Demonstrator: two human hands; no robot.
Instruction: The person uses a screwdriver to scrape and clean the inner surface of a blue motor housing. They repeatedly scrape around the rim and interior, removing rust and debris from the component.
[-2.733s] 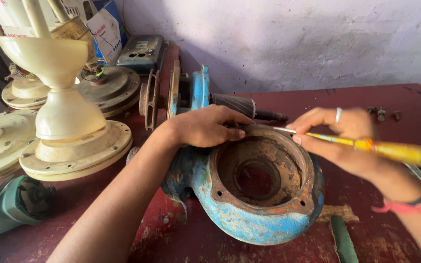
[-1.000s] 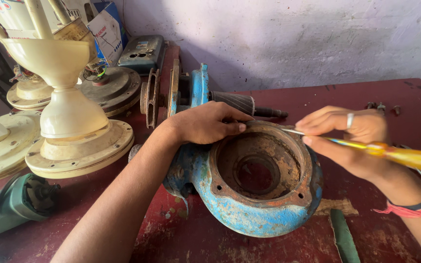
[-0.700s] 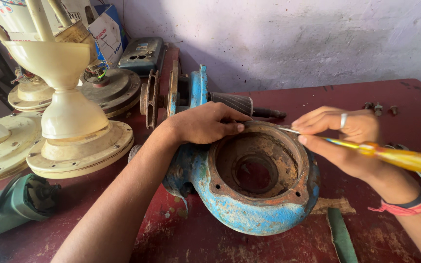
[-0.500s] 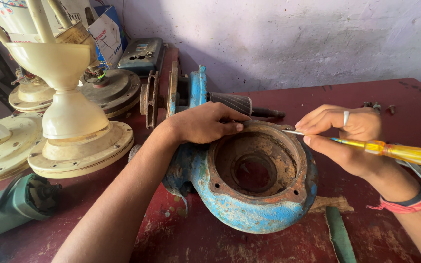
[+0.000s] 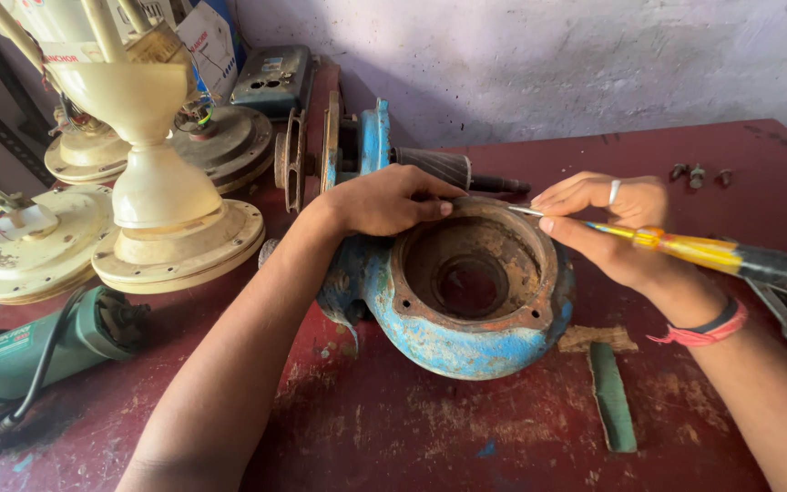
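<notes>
A rusty, blue-painted motor housing (image 5: 471, 301) lies near the middle of the dark red counter (image 5: 466, 428), its round open mouth facing up and showing a corroded brown interior with a hole at the bottom. The left hand (image 5: 384, 200) rests on the housing's upper left rim, fingers curled over the edge and pressing down on it, so its grip is closed on the rim. The right hand (image 5: 608, 228), with a ring on one finger and a red band at the wrist, pinches a screwdriver (image 5: 685, 251) with a yellow handle; its grip is closed around the shaft, and the thin metal tip meets the housing's upper right rim. Just behind the housing stands another blue part with a ribbed dark rotor and shaft (image 5: 448, 169) pointing right. A green strip (image 5: 612, 396) lies on the counter just right of the housing, beside a scrap of brown material. To the left stand cream-coloured ceiling fan bodies (image 5: 161, 210), and a green angle grinder (image 5: 29, 351) lies at the near left edge. A few small bolts (image 5: 699, 171) lie far right near the wall, and a spanner (image 5: 781, 310) sits under the screwdriver handle.
</notes>
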